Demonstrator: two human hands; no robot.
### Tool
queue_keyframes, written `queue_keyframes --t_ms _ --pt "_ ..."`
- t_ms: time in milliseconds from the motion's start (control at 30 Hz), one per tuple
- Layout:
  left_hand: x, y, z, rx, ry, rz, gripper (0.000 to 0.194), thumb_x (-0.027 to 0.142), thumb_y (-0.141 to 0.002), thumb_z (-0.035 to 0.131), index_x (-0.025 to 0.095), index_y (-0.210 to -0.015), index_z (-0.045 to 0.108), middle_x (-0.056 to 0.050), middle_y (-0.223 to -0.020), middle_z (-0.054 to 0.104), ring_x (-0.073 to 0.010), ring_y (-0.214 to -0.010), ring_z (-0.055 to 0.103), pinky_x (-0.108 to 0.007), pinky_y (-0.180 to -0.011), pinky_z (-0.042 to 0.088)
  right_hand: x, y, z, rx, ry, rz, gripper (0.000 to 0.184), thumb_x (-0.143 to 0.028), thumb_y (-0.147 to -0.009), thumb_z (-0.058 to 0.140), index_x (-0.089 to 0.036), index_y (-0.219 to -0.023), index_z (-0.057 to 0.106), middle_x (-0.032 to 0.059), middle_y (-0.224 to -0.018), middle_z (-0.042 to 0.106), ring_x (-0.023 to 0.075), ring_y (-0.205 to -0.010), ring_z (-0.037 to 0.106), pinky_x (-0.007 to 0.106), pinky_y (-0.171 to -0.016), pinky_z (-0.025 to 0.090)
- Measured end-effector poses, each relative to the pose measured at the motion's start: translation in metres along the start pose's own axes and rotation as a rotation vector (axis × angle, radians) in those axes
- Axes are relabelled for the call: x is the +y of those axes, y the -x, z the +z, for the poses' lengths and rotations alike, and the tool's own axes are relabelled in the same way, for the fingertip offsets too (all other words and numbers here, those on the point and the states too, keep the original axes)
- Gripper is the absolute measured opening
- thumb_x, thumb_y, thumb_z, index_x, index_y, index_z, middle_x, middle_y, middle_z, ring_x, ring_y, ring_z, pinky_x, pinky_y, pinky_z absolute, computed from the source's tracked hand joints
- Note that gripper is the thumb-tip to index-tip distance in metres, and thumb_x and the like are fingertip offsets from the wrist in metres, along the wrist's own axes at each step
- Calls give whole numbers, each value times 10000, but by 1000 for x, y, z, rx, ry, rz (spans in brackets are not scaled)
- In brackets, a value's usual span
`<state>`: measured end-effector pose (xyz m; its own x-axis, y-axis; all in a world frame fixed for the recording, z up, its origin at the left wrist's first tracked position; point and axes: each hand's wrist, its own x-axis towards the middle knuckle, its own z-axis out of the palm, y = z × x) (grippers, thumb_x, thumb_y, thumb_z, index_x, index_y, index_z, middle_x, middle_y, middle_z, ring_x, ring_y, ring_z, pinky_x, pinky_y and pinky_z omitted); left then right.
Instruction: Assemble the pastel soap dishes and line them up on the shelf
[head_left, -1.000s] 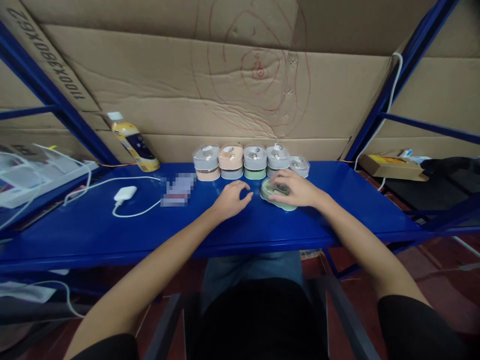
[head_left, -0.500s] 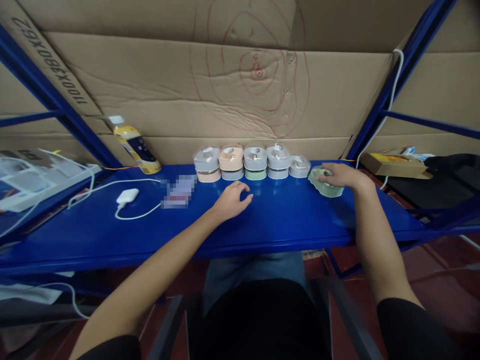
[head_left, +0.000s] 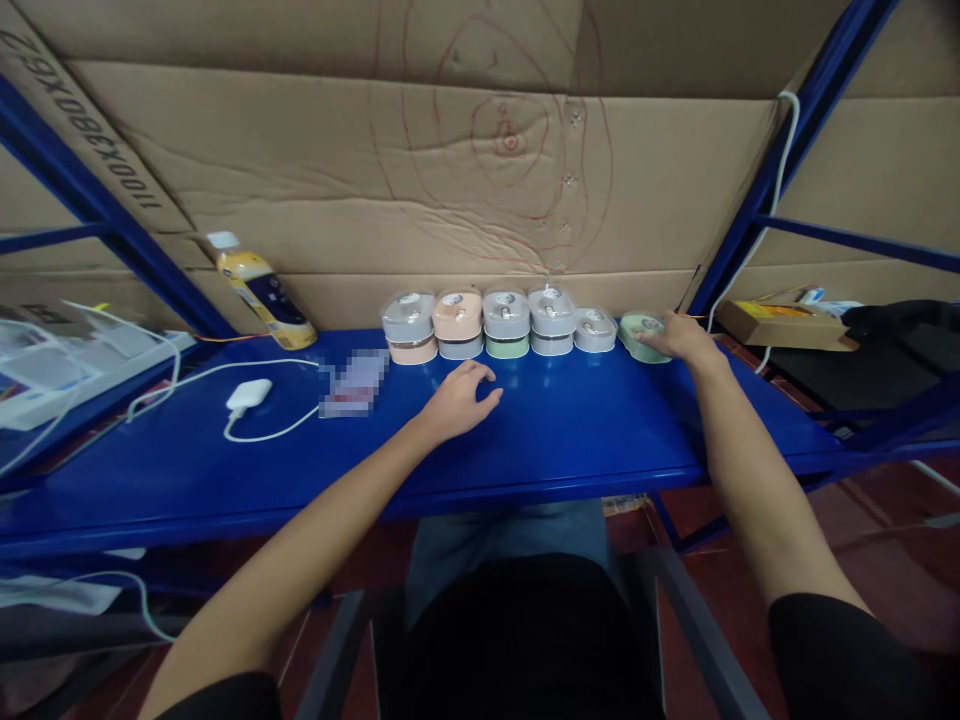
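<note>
A pale green lidded box point(head_left: 643, 338) sits on the blue tabletop, at the right end of a row of boxes. My right hand point(head_left: 679, 337) is closed on its right side, thumb across the front; the fingers are partly hidden. To its left stands a single grey box point(head_left: 595, 330) with a clear lid. Further left are stacks two boxes high: a grey stack point(head_left: 552, 318), a grey-over-green stack point(head_left: 507, 322), a peach-over-grey stack point(head_left: 458, 322) and a grey-over-peach stack point(head_left: 409, 325). My left hand point(head_left: 461, 400) hovers or rests before them, open and holding nothing, thumb and forefinger apart.
A yellow drink bottle point(head_left: 262, 290) leans at the back left. A white charger point(head_left: 250, 393) with a cable lies near a blurred-out flat object point(head_left: 355, 385). Cardboard point(head_left: 300, 180) backs the blue table point(head_left: 525, 440). An open carton point(head_left: 784, 325) lies right, beyond the frame post.
My right hand has moved the green box back towards the cardboard, into line with the row. My left hand has stayed in nearly the same place. The view has shifted slightly.
</note>
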<state>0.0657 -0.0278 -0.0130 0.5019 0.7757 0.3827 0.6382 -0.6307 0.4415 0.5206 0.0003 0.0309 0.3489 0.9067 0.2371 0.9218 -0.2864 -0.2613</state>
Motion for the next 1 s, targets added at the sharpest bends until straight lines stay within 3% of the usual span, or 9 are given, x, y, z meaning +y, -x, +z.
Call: queue_keyframes --t_ms 100,200,367,467,600,667,800,900,1000 --pt "-1 0 0 -2 1 -8 246 436 -979 639 220 -1080 696 -105 -1135 713 -304 -1065 712 -485 -978 624 -9 -5 18 -9 -7 36 751 -688 -1005 641 -97 -1468 624 318 -1472 635 425 -1329 684 497 -1113 528" --pt "-2 0 0 -3 6 -9 251 442 -978 640 221 -1083 694 -102 -1129 704 -302 -1061 712 -484 -968 627 -14 -7 29 -10 -89 7 703 -660 -1076 497 -99 -1489 590 321 -1503 599 419 -1346 662 509 -1163 495" --pt "-2 0 1 -5 -3 -7 277 457 -983 625 216 -1102 692 -110 -1133 692 -302 -1036 711 -496 -968 626 -26 2 20 127 -136 -39 667 -525 -1114 375 -55 -1563 523 326 -1569 568 438 -1491 546 572 -1234 432" --pt "-2 -1 1 -11 -5 -9 284 456 -982 619 210 -1104 693 -114 -1139 692 -303 -1017 715 -511 -982 622 -53 20 10 280 -129 -231 706 -508 -1091 407 -65 -1640 450 281 -1751 402 417 -1632 384 603 -1315 340" --pt "-2 0 2 -6 -2 3 263 437 -982 625 213 -1102 692 -110 -1128 690 -312 -1073 714 -509 -1001 620 -108 44 17 172 -72 -640 938 -583 -957 686 -190 -1739 347 165 -1867 215 447 -1715 194 658 -1360 255" --pt "-2 0 2 -7 4 0 255 432 -983 627 215 -1101 692 -108 -1131 687 -308 -1092 714 -495 -1001 626 -132 47 26 127 -38 -717 1010 -518 -900 799 -200 -1744 344 163 -1880 152 484 -1719 144 686 -1355 246" --pt "-2 0 2 -4 10 0 254 427 -985 630 212 -1105 693 -113 -1151 690 -302 -1079 712 -499 -1000 627 -155 36 39 103 -20 -692 989 -408 -874 872 -258 -1727 395 155 -1859 224 524 -1690 206 735 -1319 299" --pt "-3 0 3 0 20 -5 262 433 -983 631 211 -1109 691 -110 -1147 690 -295 -1043 710 -499 -987 629 -154 31 38 85 -19 -695 807 -327 -961 771 -274 -1698 447 142 -1803 358 469 -1667 290 721 -1307 350" --pt "-3 -1 2 -4 25 -7 258 425 -975 639 208 -1102 697 -108 -1146 691 -291 -1027 714 -495 -984 627 -145 32 33 111 -20 -690 729 -289 -1002 694 -207 -1687 458 198 -1764 409 457 -1638 350 696 -1297 389"
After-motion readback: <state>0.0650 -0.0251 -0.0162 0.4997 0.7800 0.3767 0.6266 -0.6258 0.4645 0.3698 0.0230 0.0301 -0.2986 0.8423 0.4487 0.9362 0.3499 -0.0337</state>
